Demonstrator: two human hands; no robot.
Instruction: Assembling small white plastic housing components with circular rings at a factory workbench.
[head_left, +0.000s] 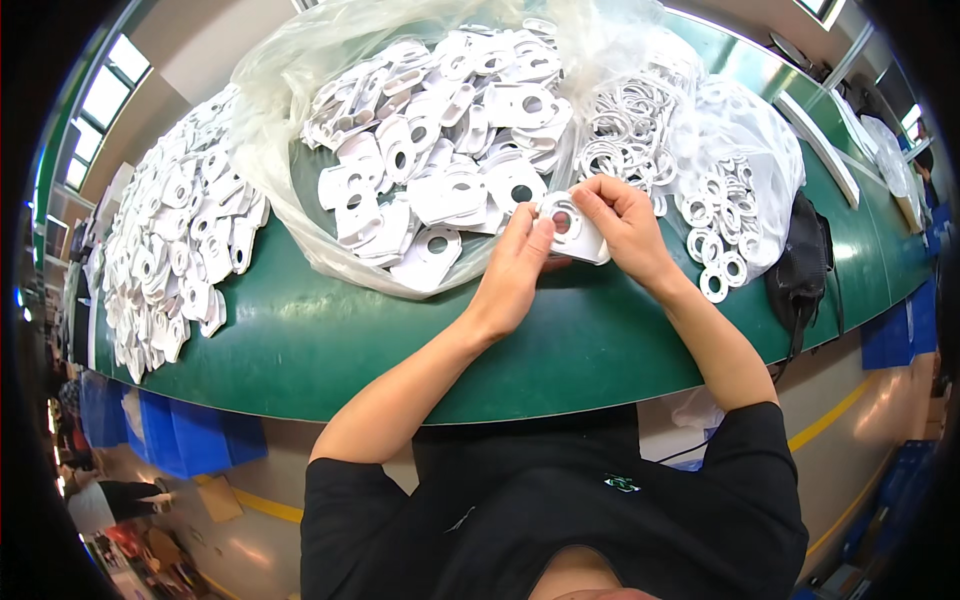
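Between my hands, above the green table, is a white plastic plate with a round hole and a ring-shaped part around it. My left hand grips its left side, thumb uppermost. My right hand pinches the upper right of the plate and ring, fingers closed. Just beyond my hands, a clear plastic bag lies spread open under a heap of similar white plates. To the right, white rings sit in a bag, and a smaller group of rings lies on clear plastic.
A large pile of white plates covers the table's left end. The green table curves along its front edge near me. A black pouch lies at the right, a long white strip beyond it. Blue bins stand below at left.
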